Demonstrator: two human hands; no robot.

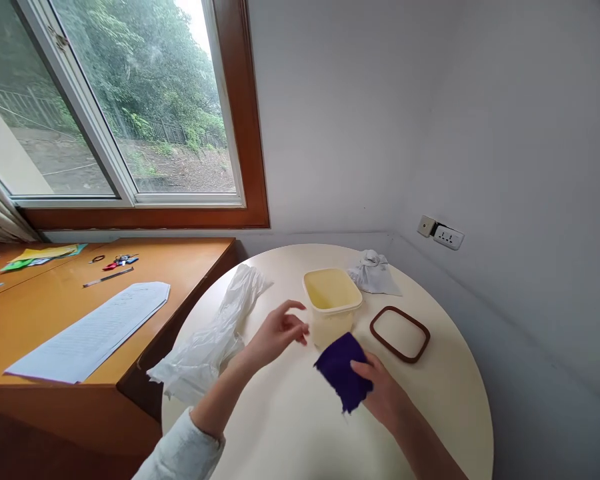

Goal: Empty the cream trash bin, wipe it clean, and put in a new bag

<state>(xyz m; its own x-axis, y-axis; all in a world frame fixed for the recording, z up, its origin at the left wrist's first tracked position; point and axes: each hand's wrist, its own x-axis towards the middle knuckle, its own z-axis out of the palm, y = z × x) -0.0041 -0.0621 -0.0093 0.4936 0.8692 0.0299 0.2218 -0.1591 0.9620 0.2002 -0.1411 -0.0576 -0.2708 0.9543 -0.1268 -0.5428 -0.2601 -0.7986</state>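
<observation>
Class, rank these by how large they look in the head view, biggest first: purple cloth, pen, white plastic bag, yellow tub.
1. White plastic bag
2. Yellow tub
3. Purple cloth, despite being nearer the camera
4. Pen

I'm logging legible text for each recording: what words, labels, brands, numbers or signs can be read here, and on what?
None can be read.
White papers on the desk: lines of writing, too small and blurred.
Purple cloth in the right hand: no lettering visible.
Yellow container: no lettering visible.
</observation>
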